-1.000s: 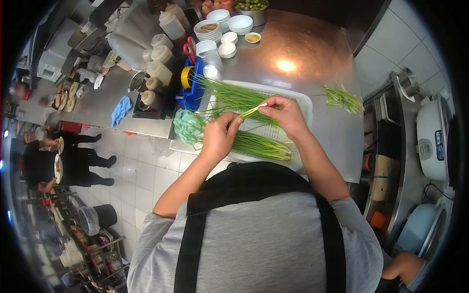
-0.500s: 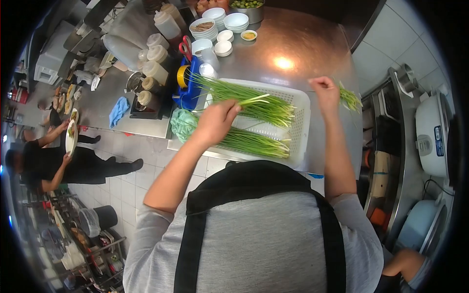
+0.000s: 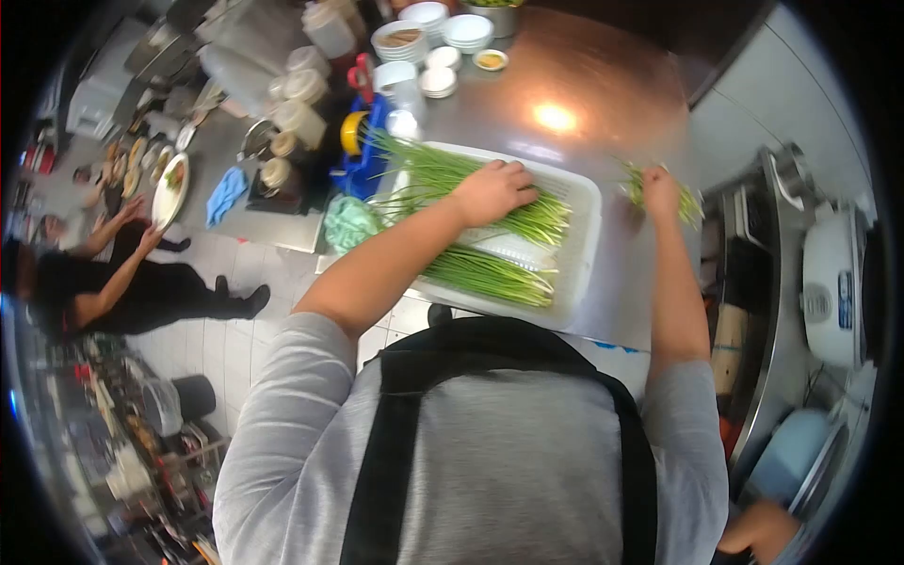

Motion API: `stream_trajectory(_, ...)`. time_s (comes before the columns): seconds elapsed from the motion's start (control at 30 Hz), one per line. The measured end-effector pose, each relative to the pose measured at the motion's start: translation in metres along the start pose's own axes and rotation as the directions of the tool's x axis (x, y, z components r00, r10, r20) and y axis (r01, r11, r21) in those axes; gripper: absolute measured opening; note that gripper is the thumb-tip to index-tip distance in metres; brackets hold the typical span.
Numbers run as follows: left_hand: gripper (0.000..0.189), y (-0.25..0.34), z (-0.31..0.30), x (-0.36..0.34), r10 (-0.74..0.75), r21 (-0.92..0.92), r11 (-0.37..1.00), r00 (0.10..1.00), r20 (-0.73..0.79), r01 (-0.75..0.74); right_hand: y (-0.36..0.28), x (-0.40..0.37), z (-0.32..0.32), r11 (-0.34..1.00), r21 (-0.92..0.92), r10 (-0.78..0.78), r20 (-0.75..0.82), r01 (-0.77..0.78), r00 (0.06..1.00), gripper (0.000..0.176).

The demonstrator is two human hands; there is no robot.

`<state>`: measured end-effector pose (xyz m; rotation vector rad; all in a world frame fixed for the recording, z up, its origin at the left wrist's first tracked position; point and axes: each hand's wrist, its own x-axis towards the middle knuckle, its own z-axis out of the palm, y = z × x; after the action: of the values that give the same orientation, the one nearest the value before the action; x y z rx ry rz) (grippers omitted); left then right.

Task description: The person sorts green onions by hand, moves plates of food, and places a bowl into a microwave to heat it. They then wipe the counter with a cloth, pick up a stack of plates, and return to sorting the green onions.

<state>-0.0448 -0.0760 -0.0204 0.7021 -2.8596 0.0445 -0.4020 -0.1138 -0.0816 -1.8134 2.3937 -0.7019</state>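
White slotted tray [image 3: 584, 235] on the steel counter [image 3: 565, 85] holds 2 bunches of green onions [image 3: 490, 278]. Left hand [image 3: 494, 188] lies on the upper bunch, fingers curled; its grip cannot be told. Right hand [image 3: 659, 184], fingers pressed together, pinches green trimmings [image 3: 689, 202] beside the tray.
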Motion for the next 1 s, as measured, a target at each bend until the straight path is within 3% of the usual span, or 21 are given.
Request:
stream_trajectory(0.07, 0.033, -0.009, 0.003, -0.007, 0.046, 0.07, 0.997, 0.999, -0.017, -0.044, 0.067, 0.032, 0.058, 0.934, -0.22, -0.295, -0.035, 0.281, 0.955, 0.024)
stream_trajectory(0.1, 0.033, -0.01, 0.006, -0.006, 0.079, 0.133, 0.988, 0.996, -0.048, -0.072, 0.049, 0.025, 0.044, 0.987, -0.029, -0.162, -0.02, 0.161, 0.987, 0.024)
stream_trajectory(0.13, 0.032, -0.007, 0.001, -0.006, 0.072, 0.123, 0.99, 0.996, -0.054, -0.065, 0.032, 0.016, 0.027, 0.987, 0.11, -0.122, 0.002, 0.121, 0.993, 0.025)
stream_trajectory(0.17, 0.031, -0.003, -0.004, -0.008, 0.068, 0.111, 0.992, 0.996, -0.061, -0.061, 0.036, 0.021, 0.032, 0.952, 0.056, -0.293, -0.102, 0.3, 0.951, 0.029)
stream_trajectory(0.27, 0.033, -0.001, -0.007, -0.016, 0.079, 0.198, 0.978, 0.995, -0.064, -0.065, 0.022, 0.022, 0.018, 0.917, -0.048, -0.395, 0.002, 0.395, 0.918, 0.027)
stream_trajectory(0.37, 0.037, 0.0, -0.01, -0.024, 0.049, 0.222, 0.974, 0.996, -0.072, -0.032, -0.024, 0.018, 0.002, 0.961, -0.079, -0.273, -0.137, 0.265, 0.952, 0.02)
stream_trajectory(0.47, 0.042, 0.006, -0.026, -0.034, -0.001, 0.166, 0.986, 0.982, -0.189, 0.033, -0.069, 0.017, -0.025, 0.908, -0.076, -0.412, -0.334, 0.411, 0.848, 0.011)
stream_trajectory(0.57, 0.044, 0.019, -0.059, -0.059, -0.123, 0.037, 0.989, 0.939, -0.322, 0.143, -0.116, 0.003, -0.061, 0.807, 0.304, -0.386, -0.375, 0.506, 0.843, 0.008)
stream_trajectory(0.7, 0.042, 0.034, -0.1, -0.142, -0.303, -0.173, 0.953, 0.825, -0.477, 0.25, -0.195, -0.045, -0.109, 0.658, 0.526, -0.439, -0.313, 0.539, 0.842, 0.011)
stream_trajectory(0.77, 0.043, 0.047, -0.102, -0.198, -0.443, -0.299, 0.894, 0.753, -0.487, 0.334, -0.264, -0.099, -0.133, 0.552, 0.591, -0.549, -0.273, 0.588, 0.79, 0.01)
stream_trajectory(0.83, 0.044, 0.068, -0.101, -0.256, -0.645, -0.437, 0.759, 0.651, -0.4, 0.483, -0.333, -0.15, -0.138, 0.423, 0.759, -0.653, -0.123, 0.495, 0.747, 0.009)
stream_trajectory(0.9, 0.042, 0.085, -0.094, -0.315, -0.76, -0.492, 0.64, 0.58, -0.293, 0.591, -0.402, -0.192, -0.129, 0.27, 0.73, -0.851, -0.125, 0.628, 0.511, 0.01)
stream_trajectory(1.0, 0.034, 0.094, -0.077, -0.412, -0.845, -0.522, 0.531, 0.461, -0.27, 0.667, -0.521, -0.25, -0.071, 0.189, 0.878, -0.939, 0.03, 0.439, 0.343, 0.009)
